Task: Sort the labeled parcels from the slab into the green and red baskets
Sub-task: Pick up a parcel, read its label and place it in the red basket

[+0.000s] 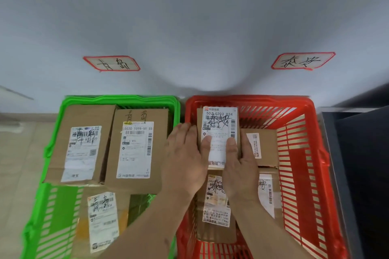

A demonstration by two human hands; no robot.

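Both hands, left hand (185, 153) and right hand (240, 166), clasp a parcel (219, 130) over the red basket (303, 153). Placing step; next, lower and release it.

Two baskets stand side by side against the wall (193, 17), one basket (69, 101) left, the other basket (303, 111) right. A sign (111, 63) hangs above the left one, another sign (303, 60) above the right. Three parcels (136, 149) lie in the left basket. Over the right basket both hands, the left hand (185, 157) and the right hand (240, 166), flank a box (219, 130) above more boxes (261, 147).
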